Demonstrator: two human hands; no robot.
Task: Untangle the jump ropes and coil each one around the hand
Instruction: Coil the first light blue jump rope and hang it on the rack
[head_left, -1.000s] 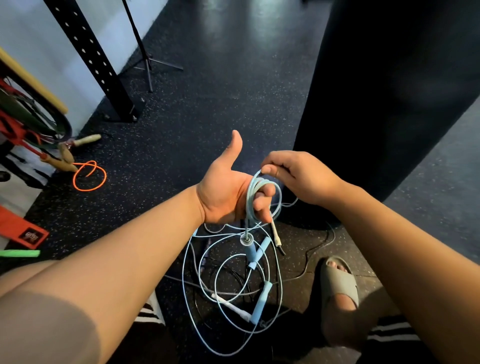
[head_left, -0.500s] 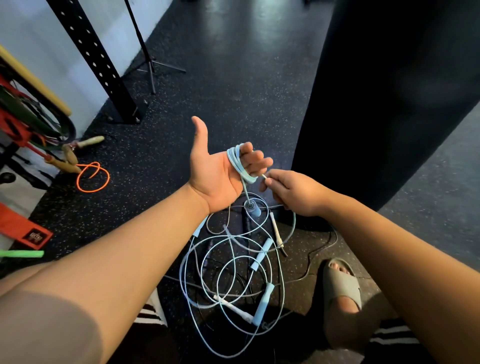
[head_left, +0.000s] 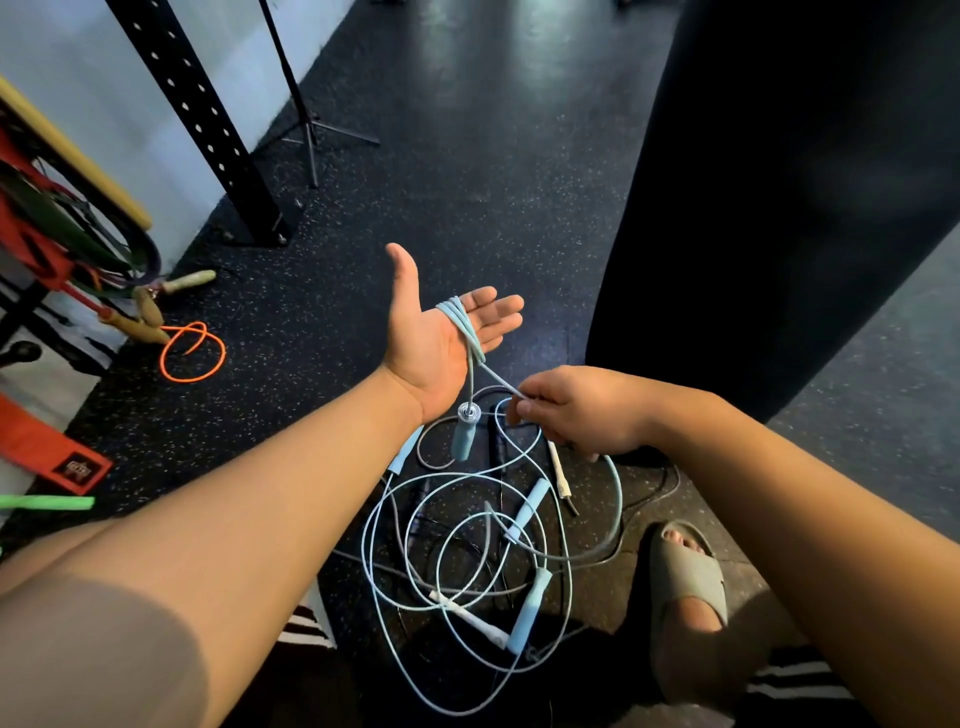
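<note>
Fingers (head_left: 498, 314) on the left hand (head_left: 431, 348) have gone from curled to straight in the last half second. The palm now faces up, flat and relaxed, and the coil of blue rope (head_left: 460, 319) is draped across the base of those fingers rather than clamped. Meanwhile the right hand (head_left: 587, 415) has dropped lower, to just below and right of the left hand. Its fingers (head_left: 523, 413) pinch the same rope, which runs taut from the coil down to the pinch. One pale blue handle (head_left: 464, 440) dangles straight below the left hand's wrist.

I read this as the wrap being mid-cycle: a few turns are on, and the open palm leaves room for the next one. With nothing clamping it, though, the coil could slide off if I pull too hard. Most of the work is left, since the tangle (head_left: 467, 551) of ropes and handles lies on the floor (head_left: 467, 156) below the left hand, toward me.

No box, bin or bag for the ropes shows anywhere. An orange rope (head_left: 192, 353) lies loose on the floor far left of the left hand.
</note>
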